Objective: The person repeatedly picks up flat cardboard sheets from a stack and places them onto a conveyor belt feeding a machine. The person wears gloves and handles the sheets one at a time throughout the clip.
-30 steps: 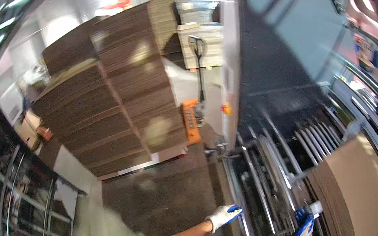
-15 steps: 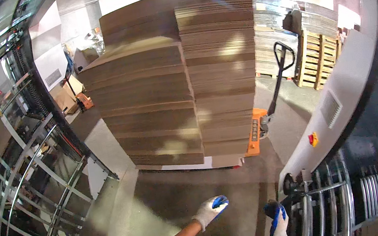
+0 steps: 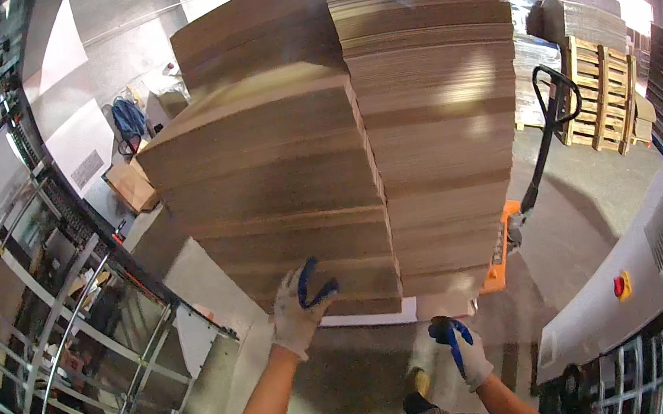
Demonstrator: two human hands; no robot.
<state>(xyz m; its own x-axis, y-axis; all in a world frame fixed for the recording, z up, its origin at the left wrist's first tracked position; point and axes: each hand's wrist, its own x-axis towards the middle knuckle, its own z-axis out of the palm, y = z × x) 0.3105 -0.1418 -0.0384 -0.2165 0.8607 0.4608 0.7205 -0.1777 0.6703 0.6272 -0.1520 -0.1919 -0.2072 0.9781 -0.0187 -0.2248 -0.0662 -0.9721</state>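
Note:
My left hand (image 3: 296, 311), in a white work glove with blue coating, reaches out before the lower front of a tall cardboard stack (image 3: 283, 180). Its thumb and fingers are apart with nothing between them; whether it touches the cardboard I cannot tell. My right hand (image 3: 464, 351), gloved the same way, is lower and to the right, just in front of the stack's base. Its fingers are loosely bent, thumb apart, and it holds nothing visible. The flat brown sheets stand in two columns, the right one (image 3: 441, 127) with its upper layers showing fine edges.
An orange pallet truck (image 3: 497, 254) with a black handle (image 3: 553, 104) stands at the stack's right. Metal guard rails (image 3: 64, 339) rise on the left. A white machine panel (image 3: 629, 254) with a red button flanks the right. Wooden pallets (image 3: 597, 92) lean farther back.
I have come nearer to the stack, which now looks larger. My left hand has moved forward and left, opening its fingers; my right hand has also come forward.

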